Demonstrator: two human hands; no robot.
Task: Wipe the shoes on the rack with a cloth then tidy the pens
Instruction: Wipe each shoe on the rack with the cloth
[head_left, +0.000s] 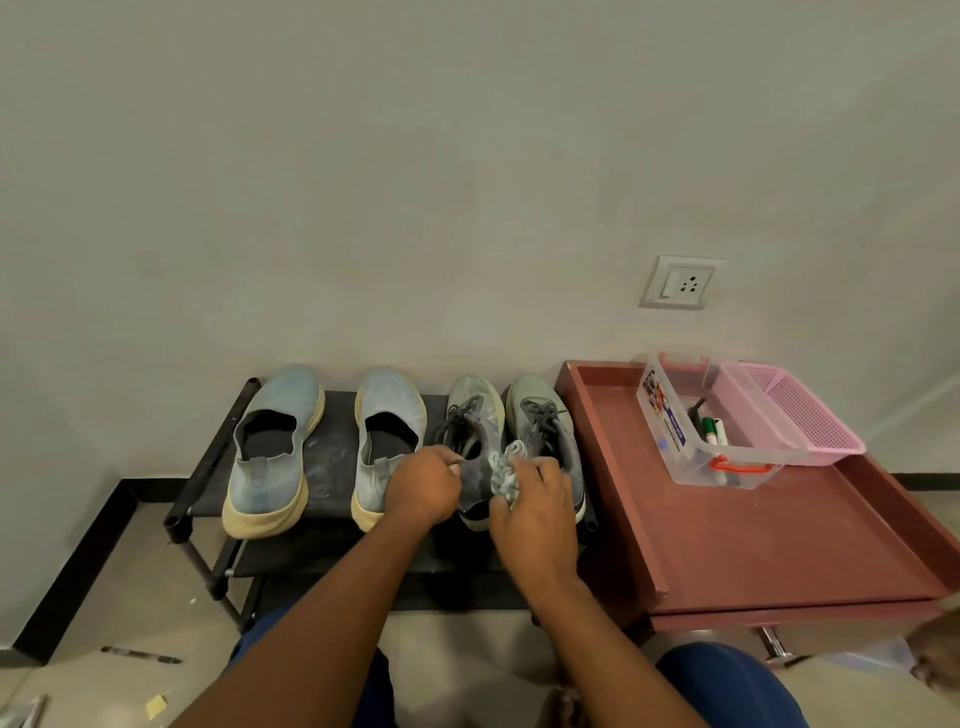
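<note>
While left hand (422, 486) grips: grey shoe (475, 452) heel, on rack (208, 467)
Right hand (537, 506) grip: pinching cloth (506, 470) against heel
Pens (714, 431): in box (685, 457)

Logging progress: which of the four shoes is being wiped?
The third shoe from the left, grey and laced: left hand holds its heel, right hand presses the cloth there.

One head-worn wide-angle view looks forward and down, close over the shoe rack (332, 499) at frame centre, facing the wall (415, 156).
</note>
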